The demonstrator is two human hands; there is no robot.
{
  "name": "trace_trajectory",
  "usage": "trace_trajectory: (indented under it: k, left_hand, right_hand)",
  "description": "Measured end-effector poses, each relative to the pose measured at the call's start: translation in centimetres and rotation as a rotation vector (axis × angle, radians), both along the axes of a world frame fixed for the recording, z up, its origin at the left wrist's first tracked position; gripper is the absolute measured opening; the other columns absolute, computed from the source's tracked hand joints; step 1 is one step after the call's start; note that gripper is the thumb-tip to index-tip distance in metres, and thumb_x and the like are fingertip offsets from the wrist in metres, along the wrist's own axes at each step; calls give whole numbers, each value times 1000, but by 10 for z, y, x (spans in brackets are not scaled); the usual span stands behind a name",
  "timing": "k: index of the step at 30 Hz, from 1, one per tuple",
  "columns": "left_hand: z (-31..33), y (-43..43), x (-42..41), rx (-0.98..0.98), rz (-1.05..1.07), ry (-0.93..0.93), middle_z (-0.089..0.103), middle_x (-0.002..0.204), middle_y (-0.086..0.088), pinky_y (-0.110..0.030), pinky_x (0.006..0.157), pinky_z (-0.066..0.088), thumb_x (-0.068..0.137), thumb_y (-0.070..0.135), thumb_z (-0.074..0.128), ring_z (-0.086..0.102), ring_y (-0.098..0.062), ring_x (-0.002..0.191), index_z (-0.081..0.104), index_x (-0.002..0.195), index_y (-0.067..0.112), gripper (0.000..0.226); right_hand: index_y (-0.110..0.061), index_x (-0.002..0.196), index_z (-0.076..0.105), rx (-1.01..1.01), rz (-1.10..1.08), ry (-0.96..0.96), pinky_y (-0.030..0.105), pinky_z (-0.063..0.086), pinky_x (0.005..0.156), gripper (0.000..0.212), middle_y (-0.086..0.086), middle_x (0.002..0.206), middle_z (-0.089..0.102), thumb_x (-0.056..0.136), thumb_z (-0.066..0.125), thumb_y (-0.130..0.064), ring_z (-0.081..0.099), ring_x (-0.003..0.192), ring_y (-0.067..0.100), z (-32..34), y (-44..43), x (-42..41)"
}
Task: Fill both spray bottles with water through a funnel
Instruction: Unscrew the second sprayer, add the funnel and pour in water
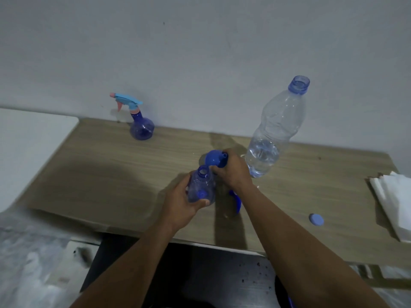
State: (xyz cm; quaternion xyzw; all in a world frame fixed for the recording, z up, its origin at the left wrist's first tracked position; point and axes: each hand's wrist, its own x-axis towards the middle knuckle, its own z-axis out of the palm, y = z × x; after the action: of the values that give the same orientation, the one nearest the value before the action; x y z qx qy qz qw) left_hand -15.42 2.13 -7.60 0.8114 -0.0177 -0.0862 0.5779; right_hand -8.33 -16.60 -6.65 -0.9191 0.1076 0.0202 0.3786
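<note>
On table [111, 174]: 2 spray bottles [201, 187], 1 funnel [214, 160].

table [100, 174]: matt wood grain | water bottle [275, 125]: clear glossy plastic | funnel [214, 160]: smooth plastic

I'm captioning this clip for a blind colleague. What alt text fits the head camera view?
A left hand steadies an open blue spray bottle on a wooden table while the right hand holds a blue funnel beside its neck. An uncapped water bottle stands to the right, and a second spray bottle stands by the wall.
</note>
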Motion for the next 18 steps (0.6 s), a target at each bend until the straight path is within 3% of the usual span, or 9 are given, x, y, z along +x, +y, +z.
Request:
trace_trajectory:
  k: [3,6,10,14,18]
  left_hand:
    - [4,0,-3,8,2,-7,68,121,13,-40,96,56,64,15,90,65,-10,111,55,133,35,80]
    - [9,1,-5,33,-26,7,66,123,15,-29,96,55,66,16,90,63,-5,113,53,135,33,80]
    - [18,2,-8,49,-47,32,65,123,13,-5,79,47,69,14,88,62,-3,112,53,137,26,77]
    - [22,3,-9,69,-48,31,68,118,15,-6,80,49,68,10,88,64,2,104,56,132,27,73]
    - [22,3,-8,87,-58,38,64,124,16,-4,81,47,67,11,89,62,-3,112,52,136,28,79]
  right_hand:
    - [-27,142,44,166,-34,-77,36,51,90,78,0,118,57,75,83,-33,61,104,21,26,-4,-10]
    - [-31,139,49,232,-20,-142,24,47,80,71,-1,120,56,76,82,-34,61,104,17,57,-7,-20]
    - [-32,126,50,370,-33,-196,15,46,68,60,-10,115,59,76,84,-36,64,96,4,97,-5,-38]
    - [-43,133,46,514,58,-222,21,54,79,67,-8,118,60,79,83,-34,67,98,8,117,3,-56]
    - [-36,126,54,588,52,-301,30,59,76,57,-5,115,66,78,85,-34,69,100,12,123,16,-67]
